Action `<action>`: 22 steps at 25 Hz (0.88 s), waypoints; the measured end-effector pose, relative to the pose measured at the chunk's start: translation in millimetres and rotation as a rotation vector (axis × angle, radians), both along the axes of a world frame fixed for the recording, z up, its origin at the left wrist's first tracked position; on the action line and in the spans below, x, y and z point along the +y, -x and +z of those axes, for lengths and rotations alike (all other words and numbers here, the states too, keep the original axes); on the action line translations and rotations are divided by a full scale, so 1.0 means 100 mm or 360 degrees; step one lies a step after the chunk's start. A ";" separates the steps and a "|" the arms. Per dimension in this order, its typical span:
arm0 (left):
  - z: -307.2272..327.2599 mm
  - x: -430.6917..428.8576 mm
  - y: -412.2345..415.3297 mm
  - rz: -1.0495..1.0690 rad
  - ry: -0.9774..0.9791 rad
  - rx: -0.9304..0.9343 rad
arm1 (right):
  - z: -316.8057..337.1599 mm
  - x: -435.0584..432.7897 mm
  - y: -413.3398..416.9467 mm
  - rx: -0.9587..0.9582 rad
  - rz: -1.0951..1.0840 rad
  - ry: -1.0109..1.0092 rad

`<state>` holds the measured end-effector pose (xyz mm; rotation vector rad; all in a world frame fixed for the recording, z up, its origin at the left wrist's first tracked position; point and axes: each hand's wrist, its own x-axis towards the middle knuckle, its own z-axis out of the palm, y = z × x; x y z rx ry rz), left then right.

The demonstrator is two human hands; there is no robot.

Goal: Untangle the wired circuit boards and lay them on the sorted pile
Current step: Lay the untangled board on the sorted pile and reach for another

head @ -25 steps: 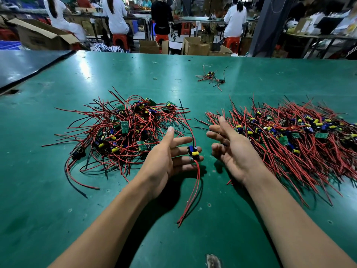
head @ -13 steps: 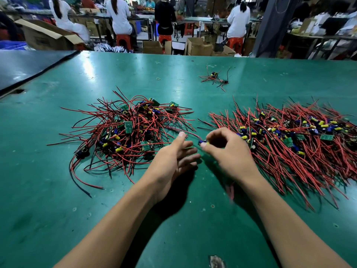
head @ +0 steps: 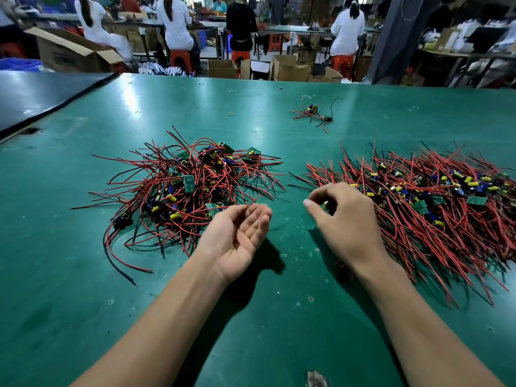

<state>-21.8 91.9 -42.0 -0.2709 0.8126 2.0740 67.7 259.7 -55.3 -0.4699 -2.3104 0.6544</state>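
I'm pinching one board (head: 325, 205) in my right hand (head: 346, 223) at the edge of the sorted pile (head: 424, 219) to lay it down, my left hand (head: 237, 238) lying open and empty by the tangle (head: 190, 188).

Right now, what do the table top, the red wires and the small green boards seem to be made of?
Table top: green mat, probably rubber or vinyl, glossy, with bright glare streaks. Red wires: likely plastic-insulated, smooth, bending freely. Green boards: rigid, flat, probably laminate, matte.
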 end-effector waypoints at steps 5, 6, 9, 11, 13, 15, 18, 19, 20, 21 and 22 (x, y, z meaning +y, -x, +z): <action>0.05 0.02 -0.15 -0.0670 0.0243 0.0500 | 0.03 -0.13 0.03 -0.0302 0.0419 0.0162; 0.06 0.02 -0.19 -0.0788 0.0230 0.0577 | 0.05 -0.17 0.03 -0.0401 0.0519 0.0144; 0.06 0.00 -0.30 -0.1107 0.0173 0.0755 | 0.13 -0.31 -0.04 -0.0345 0.0880 0.0200; 0.04 0.00 -0.34 -0.1212 0.0183 0.0850 | 0.12 -0.32 -0.08 -0.0109 0.0977 0.0396; 0.03 0.00 -0.34 -0.1213 0.0157 0.0903 | 0.10 -0.30 -0.03 -0.0282 0.0911 0.0703; 0.02 -0.01 -0.33 -0.1156 0.0106 0.0943 | 0.03 -0.30 0.01 -0.0277 0.0749 0.0777; 0.00 0.01 -0.30 -0.1014 0.0139 0.0954 | 0.05 -0.26 0.06 0.0094 0.0555 0.1312; -0.01 0.02 -0.28 -0.0939 0.0175 0.0927 | 0.08 -0.23 0.06 0.0203 0.0565 0.1480; -0.02 0.03 -0.26 -0.0854 0.0212 0.0882 | 0.10 -0.20 0.06 0.0275 0.0594 0.1651; -0.04 0.04 -0.24 -0.0769 0.0229 0.0832 | 0.13 -0.18 0.05 0.0293 0.0634 0.1814; -0.04 0.05 -0.22 -0.0701 0.0220 0.0776 | 0.14 -0.15 0.05 0.0264 0.0674 0.1927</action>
